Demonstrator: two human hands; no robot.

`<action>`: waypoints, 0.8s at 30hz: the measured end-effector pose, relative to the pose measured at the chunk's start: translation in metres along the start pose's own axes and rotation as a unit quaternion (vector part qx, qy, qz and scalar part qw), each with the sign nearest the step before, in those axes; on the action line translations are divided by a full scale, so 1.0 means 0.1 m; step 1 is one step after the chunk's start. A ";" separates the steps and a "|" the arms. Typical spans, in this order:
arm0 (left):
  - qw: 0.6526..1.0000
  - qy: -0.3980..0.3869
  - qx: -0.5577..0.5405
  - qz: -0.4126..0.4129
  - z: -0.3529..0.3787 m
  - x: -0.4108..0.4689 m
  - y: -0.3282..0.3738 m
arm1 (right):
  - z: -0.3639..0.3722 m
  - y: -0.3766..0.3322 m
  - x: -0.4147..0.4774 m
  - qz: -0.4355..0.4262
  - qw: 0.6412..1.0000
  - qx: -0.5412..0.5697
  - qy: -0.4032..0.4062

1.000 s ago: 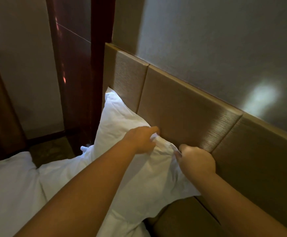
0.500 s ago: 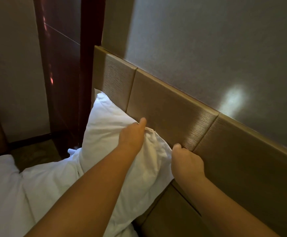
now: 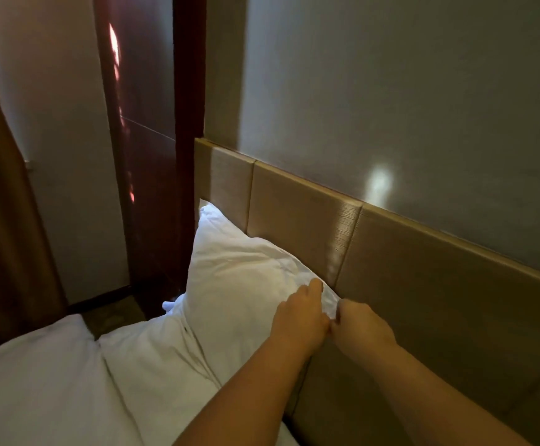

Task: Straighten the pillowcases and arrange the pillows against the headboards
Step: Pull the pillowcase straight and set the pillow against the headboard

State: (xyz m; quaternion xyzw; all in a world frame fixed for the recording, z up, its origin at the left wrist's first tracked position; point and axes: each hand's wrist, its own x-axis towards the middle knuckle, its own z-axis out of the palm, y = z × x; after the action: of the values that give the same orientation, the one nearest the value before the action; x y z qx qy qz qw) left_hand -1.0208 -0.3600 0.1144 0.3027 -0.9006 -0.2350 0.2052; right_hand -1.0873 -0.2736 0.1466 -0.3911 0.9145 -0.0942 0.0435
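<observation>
White pillow (image 3: 239, 284) leaned against tan headboard (image 3: 297, 220), at 12 o'clock from hands. Left hand (image 3: 301, 320) and right hand (image 3: 363, 326) touched each other, both pinched on pillow's near corner. Bed (image 3: 37, 391) at 8 o'clock.

The pillow (image 3: 243, 284) is showing plain white, the headboard (image 3: 391, 262) is showing tan with a fine ribbed grain (glossy where light hits), and the post (image 3: 188, 123) beside it is looking dark reddish-brown.
</observation>
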 end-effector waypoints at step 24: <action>0.961 -0.099 0.123 -0.227 0.48 -5.23 0.63 | 1.10 0.93 -4.36 -0.104 0.980 0.061 -0.160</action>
State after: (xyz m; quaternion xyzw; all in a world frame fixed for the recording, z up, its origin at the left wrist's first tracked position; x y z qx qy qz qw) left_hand -0.6905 0.0347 -0.0084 0.4973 -0.8459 -0.1917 0.0170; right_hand -0.8352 0.0893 0.0224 -0.4908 0.8424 -0.0901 0.2033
